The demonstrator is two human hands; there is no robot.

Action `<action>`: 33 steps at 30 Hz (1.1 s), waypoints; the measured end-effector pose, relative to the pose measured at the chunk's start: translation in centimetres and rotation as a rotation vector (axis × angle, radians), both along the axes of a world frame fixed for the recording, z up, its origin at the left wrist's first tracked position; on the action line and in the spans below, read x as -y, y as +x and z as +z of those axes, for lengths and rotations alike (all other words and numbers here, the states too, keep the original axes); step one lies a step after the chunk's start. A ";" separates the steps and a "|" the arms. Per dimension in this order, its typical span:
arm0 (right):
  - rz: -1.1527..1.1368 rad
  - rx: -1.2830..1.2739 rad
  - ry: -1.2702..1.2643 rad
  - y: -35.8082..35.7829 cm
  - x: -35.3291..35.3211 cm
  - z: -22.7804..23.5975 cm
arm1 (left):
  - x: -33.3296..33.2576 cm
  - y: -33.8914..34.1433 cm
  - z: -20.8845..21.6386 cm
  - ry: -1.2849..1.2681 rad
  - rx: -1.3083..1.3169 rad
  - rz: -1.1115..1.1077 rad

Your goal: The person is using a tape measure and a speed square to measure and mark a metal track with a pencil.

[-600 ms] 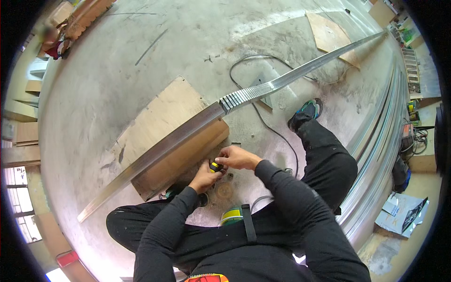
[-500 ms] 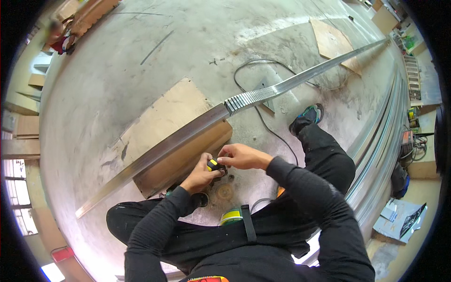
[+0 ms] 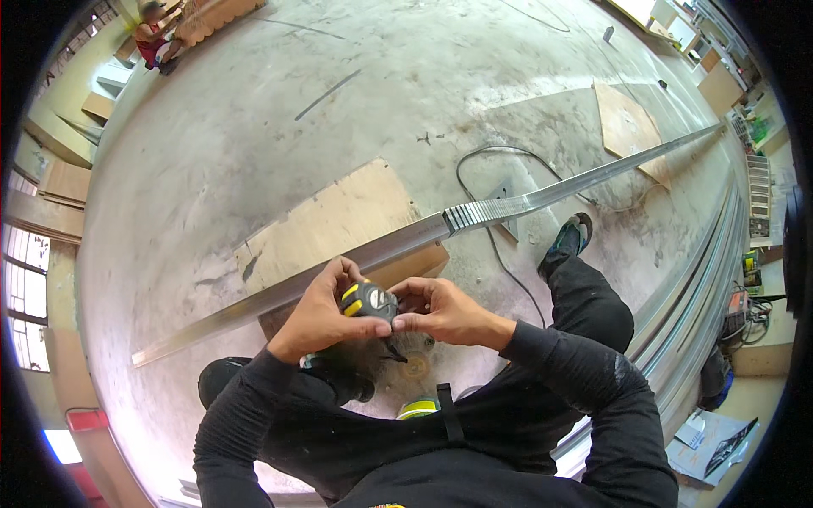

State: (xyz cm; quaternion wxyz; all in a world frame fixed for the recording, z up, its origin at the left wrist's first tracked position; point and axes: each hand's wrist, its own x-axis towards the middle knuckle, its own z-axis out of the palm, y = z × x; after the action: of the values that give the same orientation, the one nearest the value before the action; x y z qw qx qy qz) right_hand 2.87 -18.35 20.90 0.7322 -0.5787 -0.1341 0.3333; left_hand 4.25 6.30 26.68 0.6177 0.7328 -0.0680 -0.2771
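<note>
A black and yellow tape measure (image 3: 367,300) is held up in front of me over my lap. My left hand (image 3: 315,315) is closed around its left side, thumb along the lower edge. On the opposite side my right hand (image 3: 453,313) grips it between thumb and curled fingers. A dark strap hangs below the case. Beyond my hands a long metal channel (image 3: 364,259) lies slantwise, with a row of cuts (image 3: 472,214) where it bends. It rests over a brown wooden block (image 3: 421,266), partly hidden by my hands.
A plywood sheet (image 3: 339,213) lies behind the channel, and another board (image 3: 628,123) lies far right. A black cable (image 3: 511,275) loops across the floor. Long metal profiles (image 3: 677,296) are stacked at right. A yellow-green round item (image 3: 418,409) sits between my legs. Another person (image 3: 152,38) crouches far left.
Both hands have lifted the tape measure closer to me, and its face now shows. My right fingers have closed on its side. The whole view has shifted, with the floor scene lower and rightward.
</note>
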 end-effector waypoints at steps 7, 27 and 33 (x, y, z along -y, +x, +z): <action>-0.015 0.099 -0.167 1.9 -0.3 -1.3 | -0.1 0.4 -3.2 -0.070 -0.073 -0.033; -0.118 -0.073 -0.336 2.7 -1.0 -0.5 | 2.1 1.6 -4.0 0.205 0.262 -0.088; -0.069 -0.131 -0.424 3.1 -1.3 -1.6 | 2.2 0.9 -5.9 0.183 0.148 -0.228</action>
State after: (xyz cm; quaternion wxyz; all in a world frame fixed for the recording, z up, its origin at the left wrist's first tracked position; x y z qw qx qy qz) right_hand 5.97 -17.01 19.34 0.6120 -0.7011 0.0067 0.3659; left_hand 5.10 4.11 20.80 0.5062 0.7920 -0.1705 -0.2959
